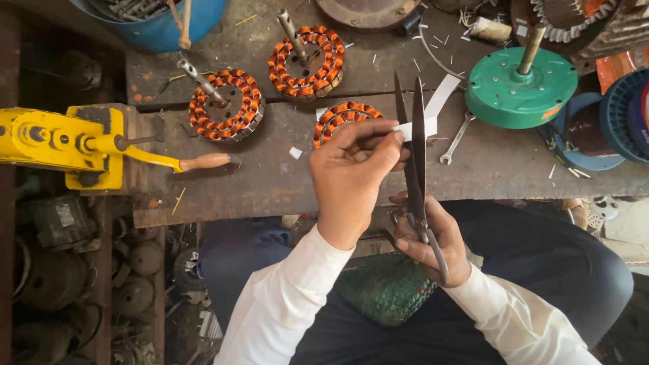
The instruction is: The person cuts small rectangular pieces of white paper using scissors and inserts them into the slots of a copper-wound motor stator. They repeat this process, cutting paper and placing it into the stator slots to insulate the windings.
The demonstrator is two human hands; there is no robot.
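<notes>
Pinching a white paper strip (433,108), left hand (351,172) fingers pressed together; right hand (429,240) grips scissors (414,162).

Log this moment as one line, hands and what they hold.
left hand: pinches white paper strip | right hand: holds scissors, blades around strip | above wooden bench

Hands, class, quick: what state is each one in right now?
Left hand: closed, pinching a white paper strip.
Right hand: closed on the handles of scissors.
</notes>
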